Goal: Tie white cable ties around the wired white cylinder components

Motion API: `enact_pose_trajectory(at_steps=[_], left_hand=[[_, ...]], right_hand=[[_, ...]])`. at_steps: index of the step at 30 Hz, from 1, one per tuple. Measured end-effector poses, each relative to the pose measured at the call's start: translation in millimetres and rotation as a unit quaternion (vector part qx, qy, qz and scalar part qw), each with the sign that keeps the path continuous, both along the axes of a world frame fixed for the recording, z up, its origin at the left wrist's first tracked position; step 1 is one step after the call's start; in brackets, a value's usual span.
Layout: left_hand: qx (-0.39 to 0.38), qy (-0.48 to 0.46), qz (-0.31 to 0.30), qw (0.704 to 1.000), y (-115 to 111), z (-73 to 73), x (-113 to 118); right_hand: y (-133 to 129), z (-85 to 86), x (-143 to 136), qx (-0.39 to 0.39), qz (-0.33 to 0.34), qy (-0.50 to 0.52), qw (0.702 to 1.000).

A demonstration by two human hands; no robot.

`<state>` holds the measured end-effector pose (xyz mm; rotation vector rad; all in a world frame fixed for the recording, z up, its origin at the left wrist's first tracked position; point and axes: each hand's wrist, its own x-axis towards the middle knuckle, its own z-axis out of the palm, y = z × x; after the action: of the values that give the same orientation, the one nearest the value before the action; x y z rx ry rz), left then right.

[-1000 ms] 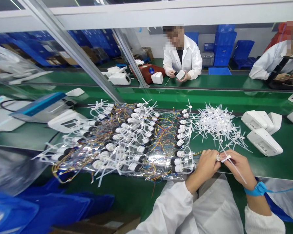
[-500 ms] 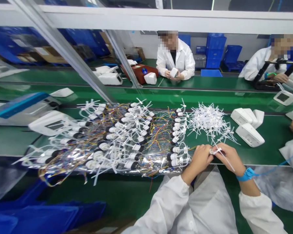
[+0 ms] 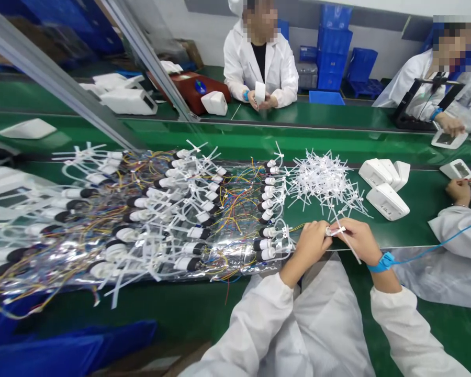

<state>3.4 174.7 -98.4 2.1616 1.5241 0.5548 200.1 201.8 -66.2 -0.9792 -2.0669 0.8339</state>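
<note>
Small white part (image 3: 329, 231) at the bench's (image 3: 426, 209) near edge: left hand (image 3: 312, 241), fingers closed around it; right hand (image 3: 357, 240), fingers pinched, apparently, on a white tie (image 3: 351, 247). Too hard a pull could strain the yellow wires (image 3: 297, 228) leaving the left hand.

Single view: head camera is looking forward and down from above the lap (image 3: 329, 293), catching left hand (image 3: 312, 240) and right hand (image 3: 359, 240) near, bench (image 3: 424, 188) crossing mid-frame, co-worker (image 3: 280, 68) sitting well beyond.
</note>
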Motion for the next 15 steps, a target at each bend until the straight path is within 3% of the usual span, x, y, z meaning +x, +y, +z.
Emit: enact_pose_trajectory(at_steps=[15], left_hand=[[0.011, -0.03, -0.018, 0.999, -1.4, -0.2, 1.7]], right_hand=[[11.0, 22.0, 1.9, -0.004, 0.061, -0.095, 0.994]])
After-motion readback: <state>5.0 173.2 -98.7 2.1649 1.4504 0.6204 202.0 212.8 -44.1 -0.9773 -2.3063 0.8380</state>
